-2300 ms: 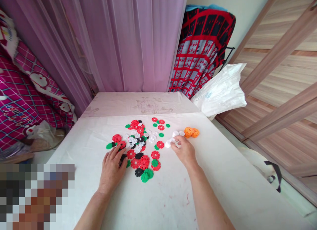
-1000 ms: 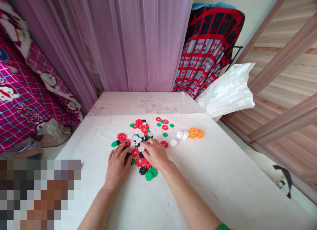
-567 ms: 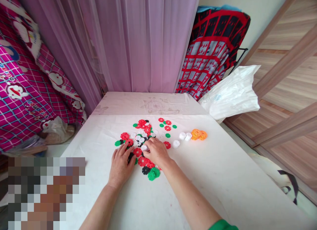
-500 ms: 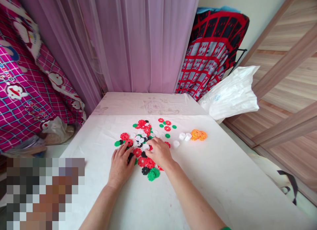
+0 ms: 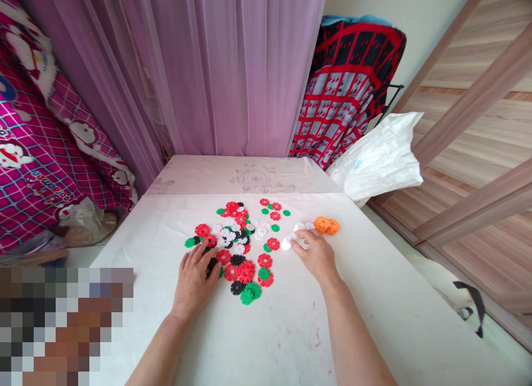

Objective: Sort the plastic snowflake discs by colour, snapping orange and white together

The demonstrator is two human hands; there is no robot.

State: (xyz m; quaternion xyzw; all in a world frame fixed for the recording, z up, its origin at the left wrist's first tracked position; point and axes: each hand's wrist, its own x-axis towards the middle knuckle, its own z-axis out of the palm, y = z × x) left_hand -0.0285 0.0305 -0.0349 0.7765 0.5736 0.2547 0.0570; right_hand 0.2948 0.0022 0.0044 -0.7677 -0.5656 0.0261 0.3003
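Observation:
Several red discs (image 5: 246, 271), black discs (image 5: 237, 288), green discs (image 5: 250, 293) and white discs (image 5: 228, 237), with notched edges, lie in a loose pile on the white-covered table. My left hand (image 5: 196, 278) rests at the pile's left side with fingers spread, touching black and red discs. Right of the pile, my right hand (image 5: 315, 254) has its thumb and fingers close together at a small group of white discs (image 5: 286, 243); what lies between the fingertips is too small to make out. Orange discs (image 5: 326, 225) are heaped just beyond that hand.
The table (image 5: 274, 341) ends at a purple curtain (image 5: 233, 70). A white bag (image 5: 380, 156) stands off its right edge, near a red patterned cloth (image 5: 332, 97). Pink patterned fabric (image 5: 78, 147) hangs at the left.
My right hand has moved right, from the pile to the white discs beside the orange ones. My left hand stays at the pile. The view has shifted slightly.

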